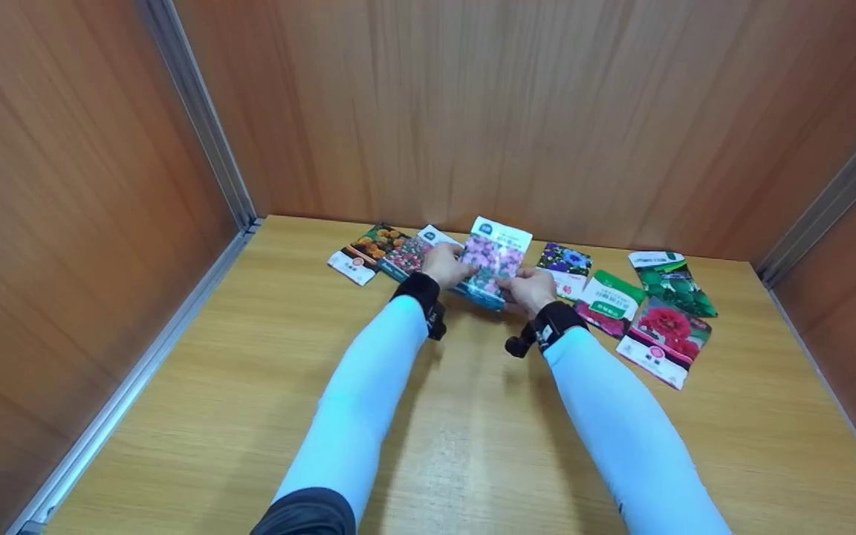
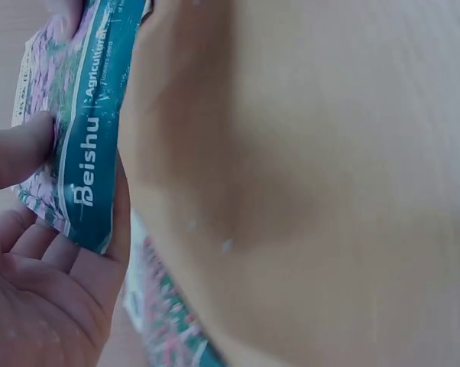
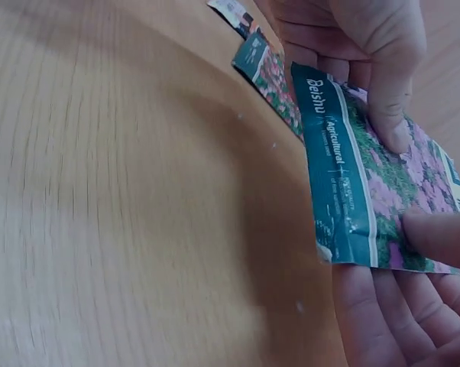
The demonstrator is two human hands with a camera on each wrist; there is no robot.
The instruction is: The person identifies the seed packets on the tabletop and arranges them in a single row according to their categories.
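Note:
A seed packet [image 1: 493,256] with pink-purple flowers, a white top and a teal bottom band is held up over the table by both hands. My left hand [image 1: 443,266] pinches its left edge, thumb on the front and fingers behind, as the left wrist view shows on the packet [image 2: 69,145]. On the opposite edge, my right hand [image 1: 530,290] grips it the same way; in the right wrist view the packet's [image 3: 341,176] band reads "Beishu". Just left of and partly behind my left hand lies another seed packet [image 1: 407,256] with small pink-red flowers.
An orange-flower packet [image 1: 380,244] lies at the far left. To the right are a blue-flower packet [image 1: 565,260], a green-and-white packet [image 1: 610,297], a green-leaf packet [image 1: 673,282] and a red-flower packet [image 1: 666,338]. Wooden panels [image 1: 472,111] enclose the table [image 1: 458,446].

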